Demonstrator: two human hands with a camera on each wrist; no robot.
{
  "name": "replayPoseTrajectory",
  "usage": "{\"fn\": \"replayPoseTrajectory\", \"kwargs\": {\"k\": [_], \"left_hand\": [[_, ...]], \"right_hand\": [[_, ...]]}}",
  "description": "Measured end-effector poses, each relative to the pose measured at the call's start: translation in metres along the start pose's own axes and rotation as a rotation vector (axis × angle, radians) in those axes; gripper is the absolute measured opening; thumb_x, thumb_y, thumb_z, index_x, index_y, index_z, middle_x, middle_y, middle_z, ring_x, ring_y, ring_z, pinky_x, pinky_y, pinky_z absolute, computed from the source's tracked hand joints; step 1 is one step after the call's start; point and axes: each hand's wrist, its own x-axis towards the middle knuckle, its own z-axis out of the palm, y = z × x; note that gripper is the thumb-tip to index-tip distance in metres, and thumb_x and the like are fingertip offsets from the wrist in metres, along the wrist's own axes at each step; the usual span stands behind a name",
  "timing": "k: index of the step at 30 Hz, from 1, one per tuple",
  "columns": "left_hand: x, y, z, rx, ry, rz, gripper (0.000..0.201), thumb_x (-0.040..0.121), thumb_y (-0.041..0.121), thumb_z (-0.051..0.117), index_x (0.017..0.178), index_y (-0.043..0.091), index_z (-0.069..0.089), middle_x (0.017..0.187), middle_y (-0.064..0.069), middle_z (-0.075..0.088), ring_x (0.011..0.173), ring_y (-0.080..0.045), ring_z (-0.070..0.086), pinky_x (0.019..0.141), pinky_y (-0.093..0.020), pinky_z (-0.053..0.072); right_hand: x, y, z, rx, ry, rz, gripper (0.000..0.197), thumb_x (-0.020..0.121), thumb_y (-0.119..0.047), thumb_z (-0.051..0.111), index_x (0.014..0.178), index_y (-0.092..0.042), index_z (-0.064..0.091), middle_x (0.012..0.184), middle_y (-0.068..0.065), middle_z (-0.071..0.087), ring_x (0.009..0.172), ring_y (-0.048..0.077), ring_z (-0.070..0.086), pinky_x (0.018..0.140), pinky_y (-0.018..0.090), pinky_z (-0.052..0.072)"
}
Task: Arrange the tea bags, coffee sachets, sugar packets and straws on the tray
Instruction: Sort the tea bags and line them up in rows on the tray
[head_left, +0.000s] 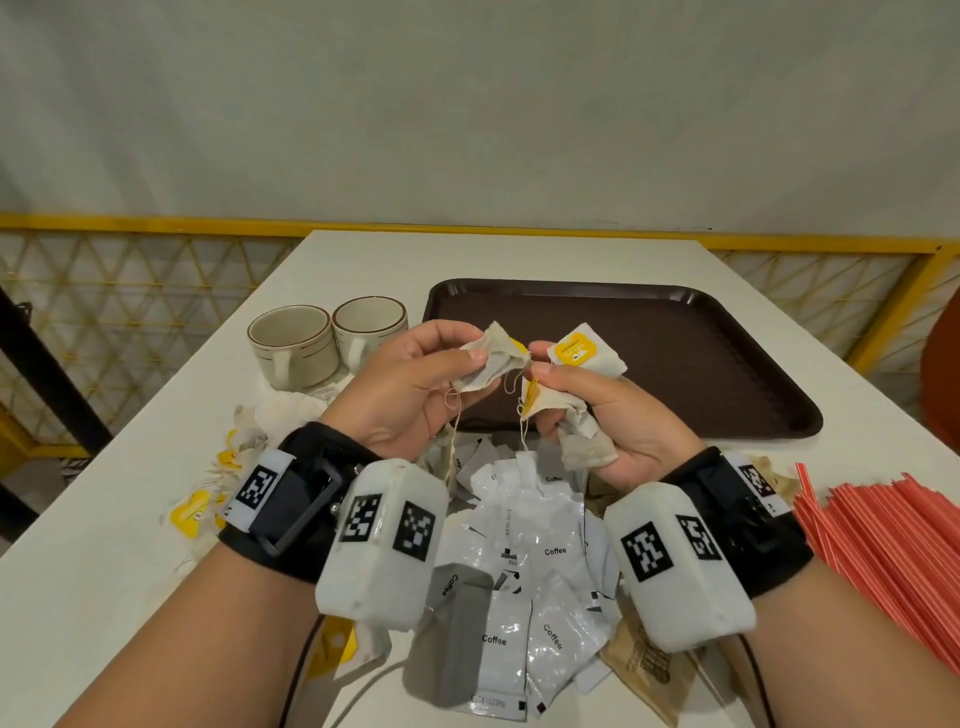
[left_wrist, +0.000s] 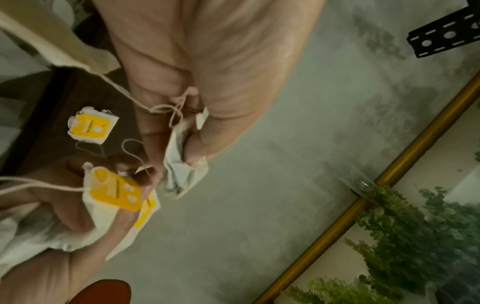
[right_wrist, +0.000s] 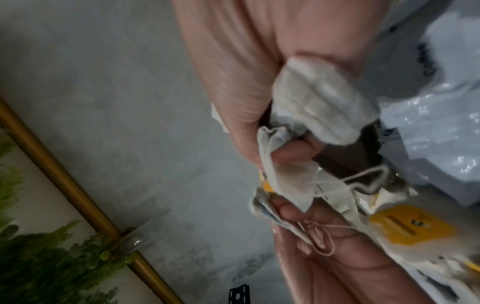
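Both hands are raised over the table's middle, in front of the brown tray (head_left: 691, 358), which holds nothing. My left hand (head_left: 415, 379) pinches one crumpled tea bag (head_left: 491, 364) between thumb and fingers; the same tea bag (left_wrist: 182, 170) shows in the left wrist view. My right hand (head_left: 592, 410) grips a bunch of tea bags (head_left: 576, 421), one with a yellow tag (head_left: 576, 348) sticking up. Their strings hang tangled between the hands. Coffee sachets (head_left: 519, 597) lie heaped below my wrists, red straws (head_left: 883, 551) at the right, more tea bags (head_left: 218, 488) at the left.
Two beige cups (head_left: 322, 343) stand left of the tray. Brown sugar packets (head_left: 649, 670) lie under my right wrist. A yellow railing (head_left: 156, 223) runs behind the white table (head_left: 130, 519).
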Motion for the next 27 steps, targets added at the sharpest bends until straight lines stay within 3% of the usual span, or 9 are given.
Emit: {"fn": "replayPoseTrajectory", "kwargs": {"k": [2, 5, 10, 15, 19, 23, 25, 27], "left_hand": [[-0.001, -0.001, 0.001, 0.002, -0.039, -0.015, 0.012, 0.077, 0.0, 0.059, 0.089, 0.003, 0.058, 0.081, -0.011, 0.069, 0.069, -0.015, 0.068, 0.061, -0.021, 0.056], [-0.003, -0.002, 0.004, 0.033, -0.07, -0.029, 0.018, 0.071, 0.003, 0.06, 0.089, 0.003, 0.058, 0.08, -0.01, 0.069, 0.068, -0.015, 0.069, 0.06, -0.022, 0.057], [-0.003, -0.001, 0.001, 0.059, -0.011, -0.01, 0.012, 0.083, -0.004, 0.057, 0.09, 0.005, 0.058, 0.076, -0.005, 0.068, 0.069, -0.015, 0.07, 0.058, -0.022, 0.057], [0.0, 0.003, -0.003, 0.07, 0.056, 0.026, 0.025, 0.091, -0.014, 0.043, 0.09, 0.006, 0.059, 0.093, -0.013, 0.065, 0.074, -0.018, 0.069, 0.061, -0.02, 0.056], [0.003, 0.004, -0.007, 0.028, 0.097, 0.005, 0.036, 0.083, -0.024, 0.033, 0.088, 0.0, 0.06, 0.108, -0.021, 0.062, 0.096, -0.025, 0.067, 0.073, -0.022, 0.057], [0.003, 0.0, -0.01, 0.141, 0.1, 0.029, 0.041, 0.081, -0.026, 0.04, 0.1, 0.001, 0.064, 0.114, -0.018, 0.066, 0.101, -0.023, 0.067, 0.08, -0.021, 0.056], [0.002, -0.001, -0.009, 0.199, 0.087, 0.045, 0.032, 0.083, -0.02, 0.05, 0.1, 0.003, 0.066, 0.106, -0.014, 0.07, 0.098, -0.02, 0.068, 0.078, -0.019, 0.055], [0.002, -0.001, -0.008, 0.209, 0.073, 0.055, 0.021, 0.086, -0.012, 0.054, 0.096, 0.001, 0.066, 0.099, -0.013, 0.072, 0.093, -0.019, 0.07, 0.076, -0.019, 0.055]], "right_hand": [[-0.002, 0.001, 0.001, -0.056, -0.07, -0.032, 0.036, 0.073, -0.003, 0.063, 0.108, -0.012, 0.066, 0.087, 0.011, 0.064, 0.06, 0.012, 0.055, 0.048, 0.018, 0.048], [-0.004, 0.004, 0.003, -0.107, -0.144, -0.072, 0.028, 0.075, -0.003, 0.061, 0.101, -0.011, 0.069, 0.087, 0.012, 0.068, 0.066, 0.016, 0.058, 0.051, 0.02, 0.048], [0.0, 0.002, 0.0, -0.083, -0.035, -0.093, 0.013, 0.072, -0.006, 0.066, 0.086, -0.008, 0.066, 0.084, 0.015, 0.064, 0.066, 0.018, 0.059, 0.044, 0.02, 0.048], [0.002, -0.006, -0.005, -0.042, 0.025, -0.103, 0.012, 0.081, -0.01, 0.066, 0.091, -0.007, 0.059, 0.077, 0.009, 0.058, 0.051, 0.009, 0.054, 0.038, 0.015, 0.043], [0.003, -0.008, -0.008, -0.035, 0.053, -0.115, 0.008, 0.089, -0.01, 0.062, 0.086, -0.008, 0.055, 0.068, 0.007, 0.055, 0.043, 0.007, 0.05, 0.036, 0.015, 0.04], [0.003, -0.008, -0.008, -0.096, 0.088, -0.155, 0.01, 0.086, -0.009, 0.065, 0.095, -0.004, 0.061, 0.073, 0.011, 0.059, 0.049, 0.011, 0.051, 0.038, 0.016, 0.042], [0.003, -0.009, -0.009, -0.1, 0.098, -0.165, 0.021, 0.085, -0.008, 0.065, 0.105, -0.002, 0.061, 0.075, 0.011, 0.06, 0.056, 0.014, 0.05, 0.039, 0.017, 0.042], [0.003, -0.009, -0.01, -0.099, 0.102, -0.168, 0.018, 0.086, -0.008, 0.065, 0.103, -0.003, 0.061, 0.075, 0.01, 0.059, 0.06, 0.016, 0.049, 0.039, 0.017, 0.042]]}}
